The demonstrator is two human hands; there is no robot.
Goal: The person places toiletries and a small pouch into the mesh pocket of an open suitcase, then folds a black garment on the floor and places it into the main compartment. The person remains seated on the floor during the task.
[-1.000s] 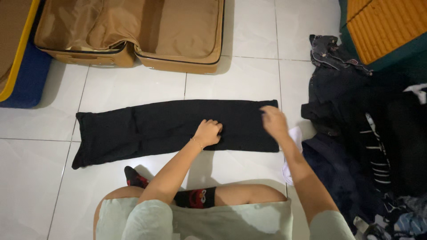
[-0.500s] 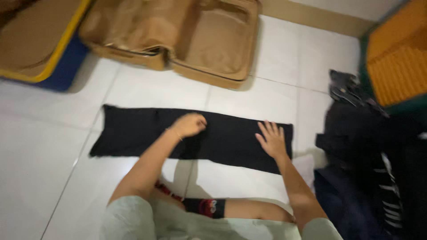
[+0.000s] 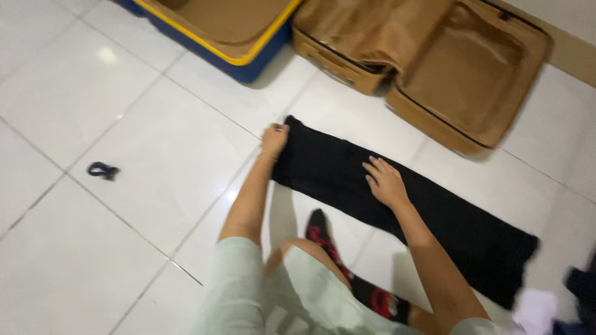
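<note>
Tiled floor (image 3: 124, 142); tan suitcase (image 3: 434, 68) open.

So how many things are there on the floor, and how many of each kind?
Open suitcases: 2, a tan one and a blue one with a yellow rim
Long black folded garment: 1, with the left hand at its end and the right hand flat on it
Small dark item: 1
Total: 4

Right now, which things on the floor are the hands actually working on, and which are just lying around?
In hand:
black garment, laid flat on the tiles
left hand, gripping its far end
right hand, pressed flat on its middle

Lying about:
tan suitcase, open
blue and yellow suitcase, open
small dark item on the tiles
</note>
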